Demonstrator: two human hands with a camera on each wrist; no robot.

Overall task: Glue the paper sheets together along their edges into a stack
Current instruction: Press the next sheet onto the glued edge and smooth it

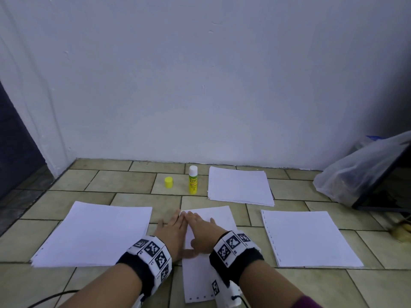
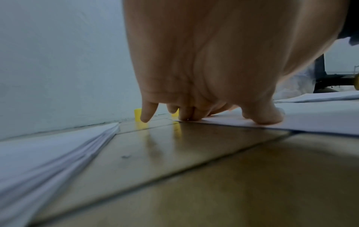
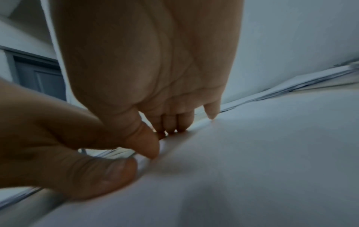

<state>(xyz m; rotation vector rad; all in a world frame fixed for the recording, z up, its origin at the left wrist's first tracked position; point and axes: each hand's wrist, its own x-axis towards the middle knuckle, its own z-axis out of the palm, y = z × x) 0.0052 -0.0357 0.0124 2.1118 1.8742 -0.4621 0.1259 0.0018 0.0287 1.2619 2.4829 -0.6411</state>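
1. Head view: your left hand [image 1: 172, 230] and right hand [image 1: 201, 227] both lie flat, fingers straight and close together, on the left edge of the middle paper sheets [image 1: 209, 221], which lie on the tiled floor [image 1: 111, 181] right in front of you. Your left palm hangs partly over the floor beside that edge. A left paper stack [image 1: 95, 234] lies just beside your left hand, a right paper stack [image 1: 311, 238] lies well apart on your right, and a far paper stack [image 1: 240, 185] sits near the wall. The glue stick [image 1: 193, 180] stands upright and uncapped just left of the far stack, with its yellow cap [image 1: 168, 182] standing on the floor nearby.

2. Left wrist view: your left hand [image 2: 204, 69] presses down with its fingertips [image 2: 186, 117] and thumb on the sheet edge [image 2: 242, 122]; the little finger is lifted clear of the floor. The left stack [image 2: 48, 147] fans out beside you.

3. Right wrist view: your right hand [image 3: 151, 69] presses the sheet [image 3: 252, 153] with straight fingertips [image 3: 170, 127] and thumb; your left thumb [image 3: 108, 173] presses beside it.
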